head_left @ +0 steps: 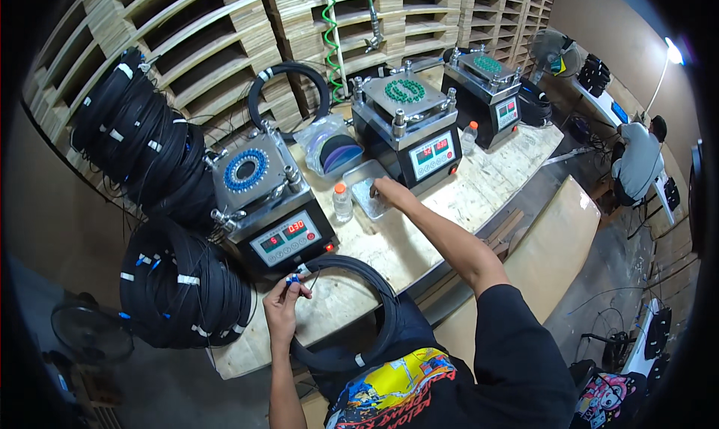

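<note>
My left hand point(281, 303) pinches a small blue cable connector point(292, 280) in front of the nearest machine. The connector is at the end of a coil of black cable point(391, 309), which hangs over the near table edge against my lap. My right hand point(388, 192) reaches into a shallow metal tray point(372, 213) holding small whitish pieces. Its fingers are drawn together, and whatever is between them is hidden. Beside the tray stands a clear bottle with an orange cap point(342, 204). The nearest polishing machine point(281, 230) carries a ring of blue connectors point(246, 170) on its top plate.
Two more machines point(431, 156) point(490, 103) with green connectors stand further right on the wooden table point(479, 197). Tall stacks of black cable coils point(187, 279) rise at the left. Round discs in plastic point(338, 153) lie behind the tray. A person point(638, 159) sits far right.
</note>
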`<state>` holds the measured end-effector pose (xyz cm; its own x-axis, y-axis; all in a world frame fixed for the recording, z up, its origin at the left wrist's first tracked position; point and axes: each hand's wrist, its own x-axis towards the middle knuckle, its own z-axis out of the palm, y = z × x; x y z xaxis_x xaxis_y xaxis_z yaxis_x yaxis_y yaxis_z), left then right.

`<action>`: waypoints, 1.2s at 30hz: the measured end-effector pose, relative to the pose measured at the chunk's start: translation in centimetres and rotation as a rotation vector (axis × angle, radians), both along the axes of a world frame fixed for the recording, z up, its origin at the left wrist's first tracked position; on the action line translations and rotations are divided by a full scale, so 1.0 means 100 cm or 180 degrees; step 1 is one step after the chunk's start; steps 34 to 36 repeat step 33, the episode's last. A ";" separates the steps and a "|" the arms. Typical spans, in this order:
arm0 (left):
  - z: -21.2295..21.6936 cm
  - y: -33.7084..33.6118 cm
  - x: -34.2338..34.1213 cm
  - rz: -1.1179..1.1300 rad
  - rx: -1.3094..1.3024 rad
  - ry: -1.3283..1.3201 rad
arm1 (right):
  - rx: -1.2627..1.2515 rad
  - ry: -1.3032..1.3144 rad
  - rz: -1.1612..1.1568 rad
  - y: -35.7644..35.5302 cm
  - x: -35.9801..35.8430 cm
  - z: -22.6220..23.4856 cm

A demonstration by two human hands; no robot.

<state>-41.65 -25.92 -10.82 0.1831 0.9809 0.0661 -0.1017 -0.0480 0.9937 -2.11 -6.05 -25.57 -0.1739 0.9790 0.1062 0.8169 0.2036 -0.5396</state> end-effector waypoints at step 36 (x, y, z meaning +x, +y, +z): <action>0.021 0.009 0.017 -0.0009 -0.0023 -0.0118 | -0.0252 0.1413 -0.0407 -0.035 0.000 0.056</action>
